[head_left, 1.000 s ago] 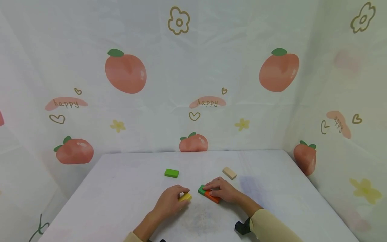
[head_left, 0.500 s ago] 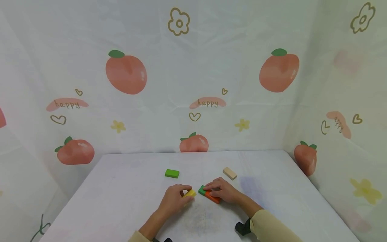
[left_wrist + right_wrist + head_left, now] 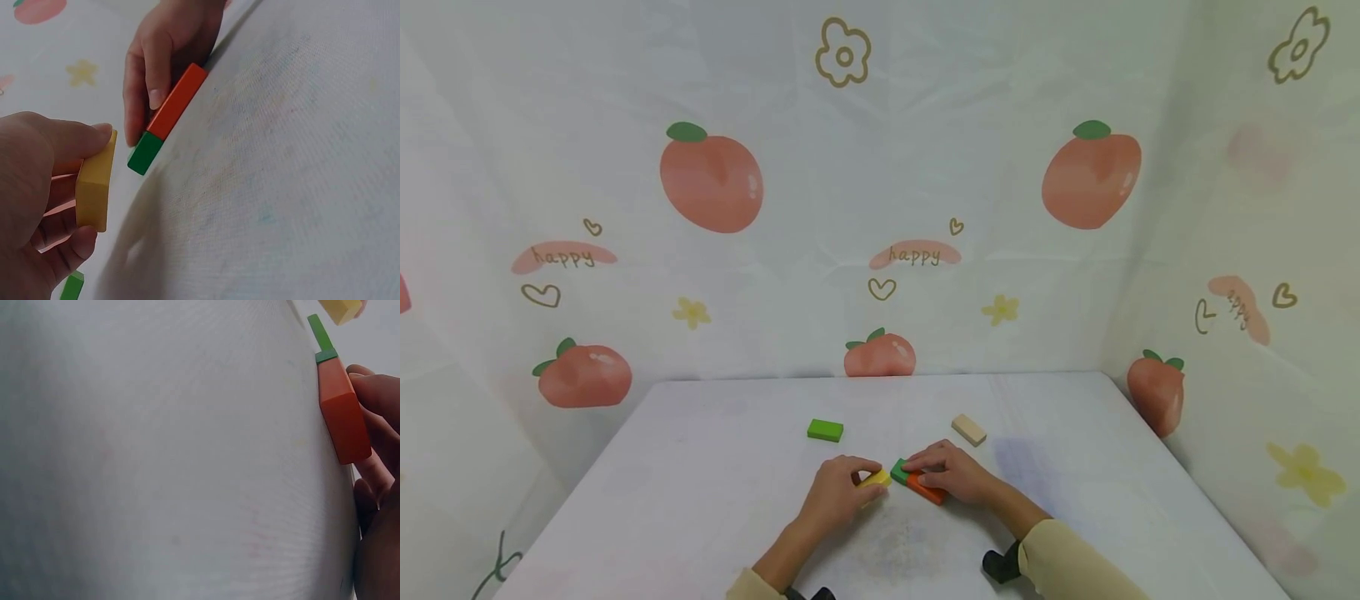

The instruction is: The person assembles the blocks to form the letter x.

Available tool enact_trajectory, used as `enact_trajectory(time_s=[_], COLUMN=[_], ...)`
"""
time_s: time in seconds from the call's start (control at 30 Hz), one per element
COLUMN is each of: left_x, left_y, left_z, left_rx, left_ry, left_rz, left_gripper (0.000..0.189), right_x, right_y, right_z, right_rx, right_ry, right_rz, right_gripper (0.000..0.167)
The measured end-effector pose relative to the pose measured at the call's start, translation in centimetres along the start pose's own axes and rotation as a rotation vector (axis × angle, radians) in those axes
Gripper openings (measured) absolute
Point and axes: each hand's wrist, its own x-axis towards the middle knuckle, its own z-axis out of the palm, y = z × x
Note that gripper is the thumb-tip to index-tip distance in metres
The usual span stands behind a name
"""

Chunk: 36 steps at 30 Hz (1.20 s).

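Between thumb and fingers, my left hand [image 3: 835,496] pinches a yellow block [image 3: 874,479]; the left wrist view shows this yellow block [image 3: 95,181] tilted in the grip. Just right of it, a dark green block [image 3: 899,472] and an orange block [image 3: 927,490] lie end to end in a slanting row. My right hand [image 3: 958,475] holds this row, with a finger on the green end and the thumb against the orange block [image 3: 344,412]. In the head view the yellow block's right end is close beside the green one.
Farther back on the white table [image 3: 715,467] lie a light green block [image 3: 825,431] at left and a plain wooden block [image 3: 969,429] at right. A white printed cloth [image 3: 805,200] hangs behind the table. Black wrist gear [image 3: 1002,567] sits below the right forearm.
My left hand has moved right with the yellow block, closing the distance to the dark green block. My right hand and the two-block row have stayed in place.
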Motion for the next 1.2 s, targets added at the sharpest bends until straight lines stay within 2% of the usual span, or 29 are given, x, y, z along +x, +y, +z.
enact_trajectory(time_s=[0.27, 0.37, 0.67, 0.83, 1.2], left_x=[0.3, 0.5, 0.7, 0.6, 0.8], left_y=[0.1, 0.2, 0.6, 1.0, 1.4], left_z=[0.4, 0.7, 1.3, 1.5, 1.7], left_rx=[0.042, 0.053, 0.084, 0.11, 0.106], left_ry=[-0.009, -0.017, -0.064, -0.064, -0.118], left_rz=[0.017, 0.02, 0.004, 0.005, 0.007], left_gripper=[0.027, 0.026, 0.026, 0.025, 0.023], right_x=[-0.2, 0.0, 0.1, 0.1, 0.1], right_y=[-0.5, 0.0, 0.2, 0.1, 0.1], right_z=[-0.1, -0.1, -0.1, -0.1, -0.1], right_rx=[0.006, -0.009, -0.007, 0.0, 0.006], right_ry=[-0.007, -0.01, -0.015, -0.016, -0.017], right_rz=[0.009, 0.014, 0.022, 0.033, 0.051], right_gripper=[0.025, 0.025, 0.026, 0.026, 0.027])
